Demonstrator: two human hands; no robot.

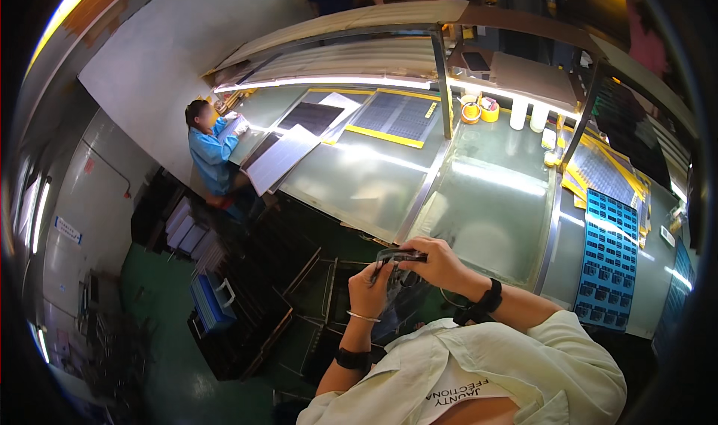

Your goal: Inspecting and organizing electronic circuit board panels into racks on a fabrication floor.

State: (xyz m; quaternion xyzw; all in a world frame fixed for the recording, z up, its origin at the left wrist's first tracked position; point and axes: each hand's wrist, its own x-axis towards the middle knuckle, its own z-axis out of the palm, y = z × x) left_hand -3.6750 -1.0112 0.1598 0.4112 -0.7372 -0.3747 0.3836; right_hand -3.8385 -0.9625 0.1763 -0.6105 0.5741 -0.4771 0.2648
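Both my hands are raised in front of my chest, near the front edge of the glossy worktable (486, 223). My left hand (368, 289) is closed on a thin dark strip (392, 254) with what looks like clear plastic film around it. My right hand (443, 264) pinches the other end of the same dark strip. Loose, see-through film (404, 294) hangs below between the hands. What exactly the strip is cannot be made out. Black bands circle both my wrists, and a bracelet is on the left one.
Right of me lies a blue sheet (607, 257) with rows of dark printed pieces. Yellow-edged panels (393, 117), tape rolls (488, 109) and white cylinders (518, 114) stand farther back. At the far left sits a co-worker (212, 148) in blue. A blue case (212, 301) is beside dark racks.
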